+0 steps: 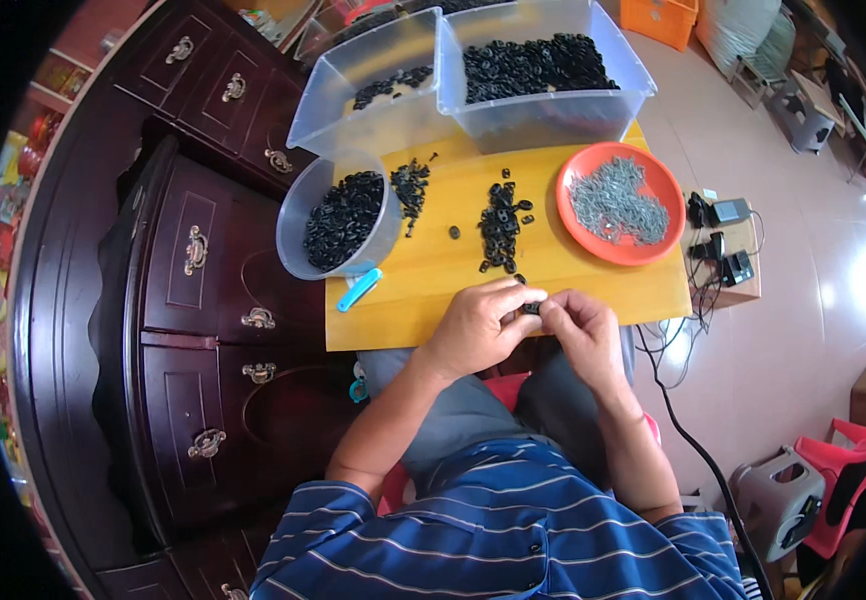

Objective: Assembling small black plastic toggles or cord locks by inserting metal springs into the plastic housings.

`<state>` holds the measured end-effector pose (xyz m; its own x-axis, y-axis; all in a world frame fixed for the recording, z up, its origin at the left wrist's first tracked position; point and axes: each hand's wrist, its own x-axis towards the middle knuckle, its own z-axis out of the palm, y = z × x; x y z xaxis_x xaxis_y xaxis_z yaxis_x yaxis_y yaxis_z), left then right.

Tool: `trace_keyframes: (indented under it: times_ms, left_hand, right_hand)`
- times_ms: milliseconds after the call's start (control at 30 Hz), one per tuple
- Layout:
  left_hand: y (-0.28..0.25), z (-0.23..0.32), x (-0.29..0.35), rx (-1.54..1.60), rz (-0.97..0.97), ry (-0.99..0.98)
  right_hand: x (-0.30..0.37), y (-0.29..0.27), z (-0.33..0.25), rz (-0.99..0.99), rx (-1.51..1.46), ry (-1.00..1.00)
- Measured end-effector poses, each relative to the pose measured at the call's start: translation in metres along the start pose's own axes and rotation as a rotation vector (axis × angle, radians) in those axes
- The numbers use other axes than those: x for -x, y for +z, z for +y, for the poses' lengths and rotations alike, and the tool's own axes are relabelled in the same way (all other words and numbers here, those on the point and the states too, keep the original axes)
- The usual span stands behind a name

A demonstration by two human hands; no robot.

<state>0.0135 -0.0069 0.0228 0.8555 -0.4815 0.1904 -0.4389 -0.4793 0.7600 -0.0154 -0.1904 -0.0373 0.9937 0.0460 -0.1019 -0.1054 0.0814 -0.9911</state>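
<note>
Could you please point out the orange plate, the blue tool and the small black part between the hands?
Orange plate (pixel 617 255): head view, on its near rim.
Blue tool (pixel 359 290): head view, middle of its body.
Small black part (pixel 532 308): head view, its visible face.

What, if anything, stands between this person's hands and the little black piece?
Nothing visible does: the left hand and right hand both hold the small black piece, by the near edge of the yellow table. The pile of black parts lies beyond, not between.

Shirt (pixel 473 525) blue w/ wht stripes; tabletop (pixel 428 290) yel.; plate (pixel 621 254) red-orange; metal pcs (pixel 615 205) silver-gry; sm. loose parts (pixel 500 225) blk.
</note>
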Motion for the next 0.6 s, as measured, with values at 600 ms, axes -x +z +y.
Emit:
trace_keyframes:
  times_ms: [600]
  left_hand:
    - [-0.089,-0.057,-0.052,-0.033,0.219,-0.111]
  right_hand:
    - [0.003,0.005,-0.016,0.006,0.389,-0.079]
